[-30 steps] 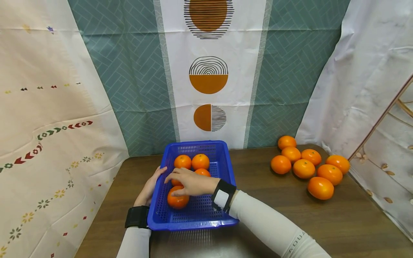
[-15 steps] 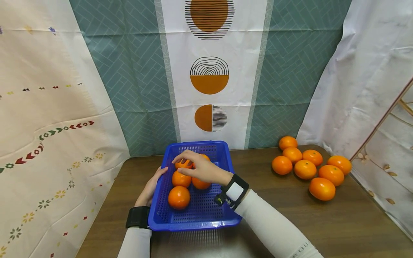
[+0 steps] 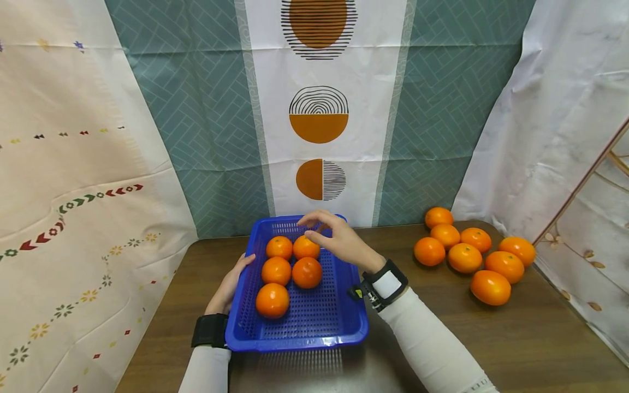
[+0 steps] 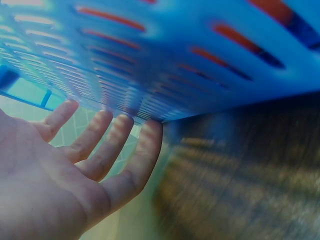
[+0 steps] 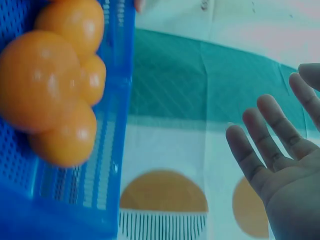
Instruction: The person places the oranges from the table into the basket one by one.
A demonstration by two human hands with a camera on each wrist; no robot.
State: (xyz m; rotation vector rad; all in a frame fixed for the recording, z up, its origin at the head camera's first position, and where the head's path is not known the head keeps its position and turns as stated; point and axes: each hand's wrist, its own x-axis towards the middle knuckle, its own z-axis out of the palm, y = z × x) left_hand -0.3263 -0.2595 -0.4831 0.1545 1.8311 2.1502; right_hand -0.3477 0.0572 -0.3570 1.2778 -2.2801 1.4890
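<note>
A blue plastic basket (image 3: pixel 314 314) with slotted walls stands on the table. Several oranges (image 3: pixel 272 301) lie inside, mostly along its left side. My left hand (image 3: pixel 227 289) rests against the basket's left side near the rim. In the left wrist view, the fingers (image 4: pixel 145 150) are extended and touch the outer wall (image 4: pixel 165 65). My right hand (image 3: pixel 341 240) is raised over the basket's far right part, holding nothing, with loosely bent fingers. The right wrist view shows its fingers (image 5: pixel 272 117) spread apart, well clear of the oranges (image 5: pixel 40 82) in the basket.
Several more oranges (image 3: pixel 464 258) lie grouped on the right side of the brown wooden table (image 3: pixel 393 289). A patterned cloth (image 3: pixel 324 180) hangs behind the table, with light cloths at both sides.
My right hand has left the near-left orange, risen, and moved away and to the right over the basket. The oranges in the basket now show uncovered. My left hand stays in place.
</note>
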